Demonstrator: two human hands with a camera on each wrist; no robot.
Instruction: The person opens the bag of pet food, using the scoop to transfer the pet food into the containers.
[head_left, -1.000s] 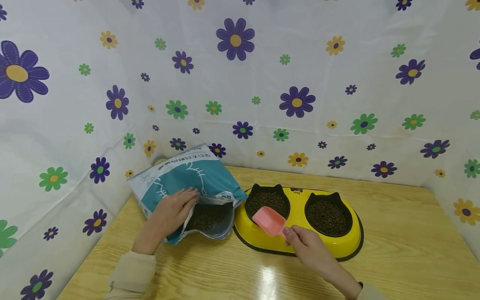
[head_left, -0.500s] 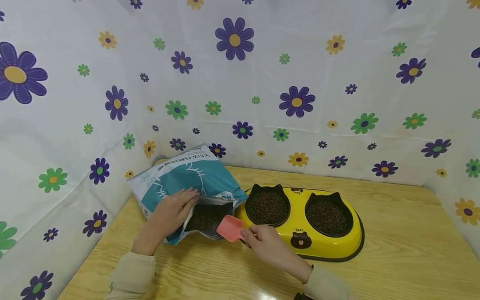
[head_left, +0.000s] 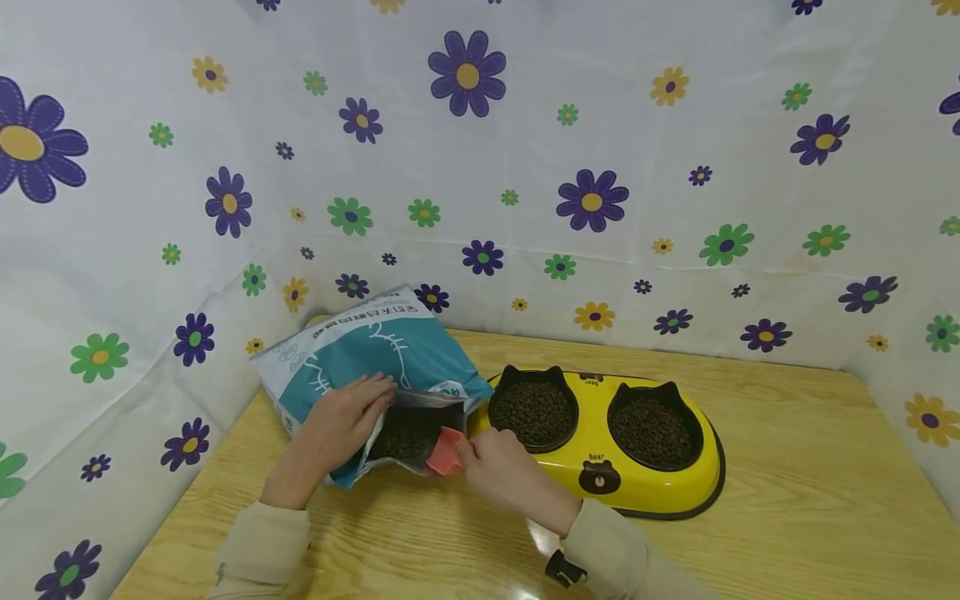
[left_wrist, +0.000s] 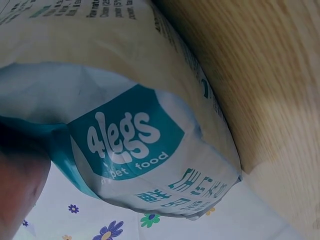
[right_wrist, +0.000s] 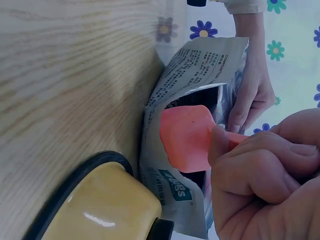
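Observation:
A teal and white pet food bag (head_left: pixel 420 354) lies on its side, its mouth facing the front right and brown kibble (head_left: pixel 405 435) inside. At the upper edge of that mouth, my left hand (head_left: pixel 337 429) holds the bag, thumb by the opening and fingers over the outside. My right hand (head_left: pixel 513 479) pinches the handle of a pink scoop (head_left: pixel 446 452), whose head is at the right side of the mouth. The right wrist view shows the scoop (right_wrist: pixel 187 137) overlapping the dark opening, its visible face bare. Lettering on the bag (left_wrist: pixel 125 137) fills the left wrist view.
Right of the bag stands a yellow double feeder (head_left: pixel 663 493) with two black cat-eared bowls, both containing kibble. All stand on a wooden table (head_left: pixel 810 467). Behind and beside it hangs a flowered white cloth (head_left: pixel 510 150).
My right hand has carried the scoop leftward from over the left bowl to the bag's mouth. My left hand and the bag have stayed in place.

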